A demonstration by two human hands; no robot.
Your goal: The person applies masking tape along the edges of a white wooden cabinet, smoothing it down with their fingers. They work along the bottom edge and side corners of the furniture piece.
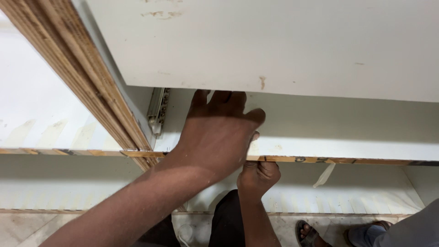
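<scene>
My left hand (219, 132) lies flat, palm down, on a white laminated shelf (347, 142) inside a cabinet. Its fingertips reach back under a white upper panel (274, 41) and are hidden there. Its thumb rests near the shelf's raw plywood front edge (366, 161). My right hand (258, 176) is closed in a fist just below that edge, right under the left thumb. Anything inside the fist is hidden. A metal drawer slide (157, 110) is fixed to the cabinet's side wall, left of my left hand.
A thick plywood upright (77, 68) runs diagonally at the left, with another white shelf (41, 119) beyond it. A strip of tape (324, 176) hangs under the shelf edge. Another person's sandalled foot (308, 233) and grey trouser leg (411, 226) stand on the floor at lower right.
</scene>
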